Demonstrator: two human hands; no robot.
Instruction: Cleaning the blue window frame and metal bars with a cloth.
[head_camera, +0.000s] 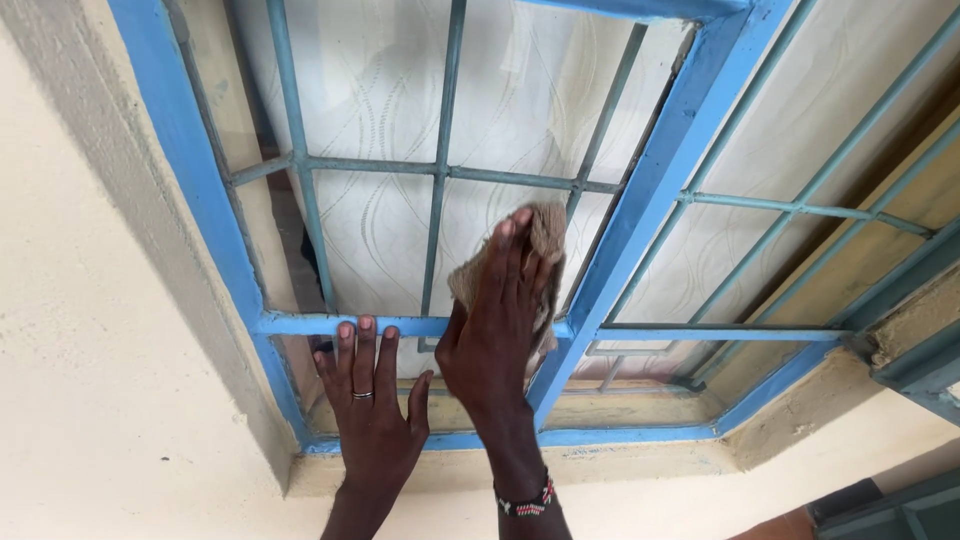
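The right hand (497, 330) presses a crumpled brown cloth (540, 262) flat-fingered against the blue-framed barred glass window (655, 180), while beside it the left hand (370, 400) rests spread wide, holding nothing.

Painted metal, glass, cloth and rough plaster.

The window frame (640, 215) is metal under matt blue paint, worn thin on the slimmer grille bars (437, 170). The glass (380, 240) looks smooth and faintly glossy, with a pale patterned curtain (520, 90) of soft fabric behind it. The rag (545, 245) is brown, limp, nubbly cloth. The wall (90, 350) is cream plaster, matt and grainy. A ring (362, 396) shines like polished metal.
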